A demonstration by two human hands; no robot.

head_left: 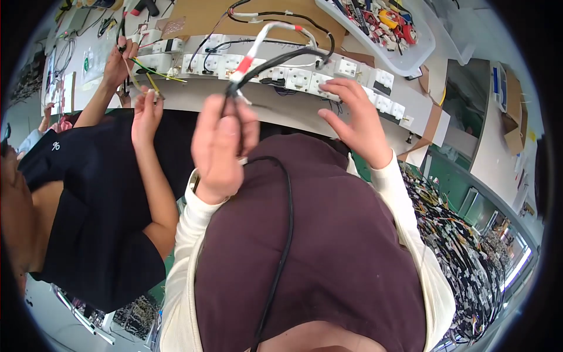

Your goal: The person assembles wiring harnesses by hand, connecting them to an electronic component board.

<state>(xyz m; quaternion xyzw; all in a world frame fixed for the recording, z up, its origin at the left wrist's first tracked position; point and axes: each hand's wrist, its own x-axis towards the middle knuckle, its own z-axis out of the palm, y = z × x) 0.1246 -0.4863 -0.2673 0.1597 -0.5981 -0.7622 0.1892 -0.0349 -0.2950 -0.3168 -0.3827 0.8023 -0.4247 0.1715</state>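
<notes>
My left hand (226, 146) is closed around a black wire harness (280, 60), lifted in front of my chest. From the grip the harness arches up and right over the workbench. Part of it is a white sleeve (256, 48) with red bands. My right hand (359, 120) has its fingers apart and nothing in them. Its fingertips are close to a row of white connector blocks (298, 80) along a board at the bench's near side; whether they touch is unclear. Black wires (240, 42) run above the blocks.
To my left, a co-worker's hands (117, 64) handle wires, among them a yellow-green one (146, 71). A clear plastic bin (423, 51) of small coloured parts stands at the far right. Many bundled harnesses (454, 246) hang at my right. A black cord (290, 217) runs down my front.
</notes>
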